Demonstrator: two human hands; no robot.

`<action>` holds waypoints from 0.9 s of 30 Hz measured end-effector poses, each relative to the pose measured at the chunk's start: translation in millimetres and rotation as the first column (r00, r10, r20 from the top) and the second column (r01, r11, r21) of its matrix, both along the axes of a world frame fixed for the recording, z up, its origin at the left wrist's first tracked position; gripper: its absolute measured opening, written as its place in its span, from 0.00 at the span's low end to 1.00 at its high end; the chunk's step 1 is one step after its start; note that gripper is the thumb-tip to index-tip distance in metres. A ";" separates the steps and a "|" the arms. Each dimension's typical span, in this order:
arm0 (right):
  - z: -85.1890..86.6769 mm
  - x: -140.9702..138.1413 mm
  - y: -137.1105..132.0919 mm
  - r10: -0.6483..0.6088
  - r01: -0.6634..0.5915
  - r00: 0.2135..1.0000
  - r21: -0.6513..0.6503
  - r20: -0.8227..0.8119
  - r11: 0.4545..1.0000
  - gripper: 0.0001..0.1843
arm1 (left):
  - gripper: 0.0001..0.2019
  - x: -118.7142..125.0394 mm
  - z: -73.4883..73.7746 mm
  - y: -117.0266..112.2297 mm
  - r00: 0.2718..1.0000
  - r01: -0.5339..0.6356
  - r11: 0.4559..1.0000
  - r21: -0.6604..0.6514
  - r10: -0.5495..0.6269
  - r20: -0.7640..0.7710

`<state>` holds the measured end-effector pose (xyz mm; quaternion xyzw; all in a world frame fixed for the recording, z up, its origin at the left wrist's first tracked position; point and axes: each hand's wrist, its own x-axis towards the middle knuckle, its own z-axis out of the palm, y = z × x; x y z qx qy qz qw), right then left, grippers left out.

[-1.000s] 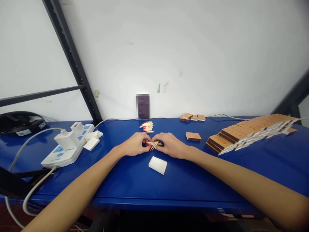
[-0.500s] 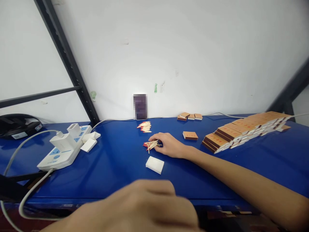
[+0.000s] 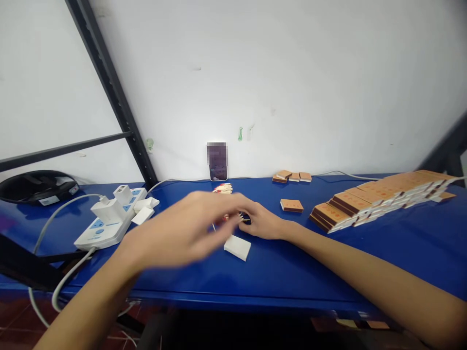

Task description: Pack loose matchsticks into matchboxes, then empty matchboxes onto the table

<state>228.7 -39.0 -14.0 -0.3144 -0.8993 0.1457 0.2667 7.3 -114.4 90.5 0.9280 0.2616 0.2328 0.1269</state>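
My left hand (image 3: 182,228), smeared by motion, hangs over the blue table with its thumb apart from its stretched fingers. Its fingertips overlap my right hand (image 3: 266,222) in the view; contact between them cannot be made out. Low on the tabletop, my right hand curls its thumb and fingers around loose red-tipped matches (image 3: 241,218), mostly hidden behind my left hand. A white matchbox tray (image 3: 238,248) lies just in front of both hands. Behind them is another pile of matches (image 3: 223,187), partly covered by my left fingers.
One matchbox (image 3: 292,206) lies right of my hands, beside a long stepped stack of matchboxes (image 3: 346,204). Several more matchboxes (image 3: 284,175) sit by the wall. A phone (image 3: 218,167) leans there. At left are a power strip (image 3: 105,233) with cables and a black headband-like object (image 3: 36,192).
My left hand has moved forward from the front edge to the matches, its fingers now extended. My right hand stays at the matches. The view has shifted slightly.
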 end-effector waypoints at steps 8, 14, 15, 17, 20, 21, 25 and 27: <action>3.3 5.3 1.6 0.082 -0.080 0.996 -0.060 0.034 0.995 0.28 | 0.13 -26.6 -54.4 99.8 0.922 -0.109 0.965 -0.240 0.007 -0.388; 9.7 10.0 -1.5 0.097 -0.086 0.990 -0.112 0.102 0.990 0.31 | 0.15 -28.1 -64.1 92.0 0.935 -0.081 0.967 -0.243 -0.011 -0.353; 9.8 10.0 -1.7 0.099 -0.087 0.989 -0.111 0.108 0.990 0.30 | 0.15 -26.6 -66.4 90.9 0.939 -0.090 0.970 -0.224 0.008 -0.343; 8.3 9.1 -1.5 0.092 -0.082 0.990 -0.096 0.103 0.992 0.28 | 0.16 -23.3 -72.1 89.9 0.943 -0.105 0.978 -0.182 0.040 -0.330; 3.0 6.4 0.8 0.052 -0.049 0.997 -0.062 0.060 0.997 0.22 | 0.16 -18.7 -79.0 89.2 0.943 -0.112 0.984 -0.139 0.061 -0.326; 1.0 5.4 2.0 0.041 -0.039 0.998 -0.054 0.041 0.998 0.20 | 0.15 -17.6 -79.8 88.6 0.943 -0.114 0.985 -0.131 0.066 -0.325; -5.1 2.7 7.0 0.017 -0.017 1.000 -0.026 -0.018 1.000 0.14 | 0.14 -16.7 -77.0 84.1 0.942 -0.131 0.983 -0.127 0.083 -0.326; -6.1 2.2 8.5 0.014 -0.015 1.000 -0.015 -0.024 1.000 0.13 | 0.13 -18.3 -75.1 82.6 0.938 -0.143 0.981 -0.134 0.091 -0.334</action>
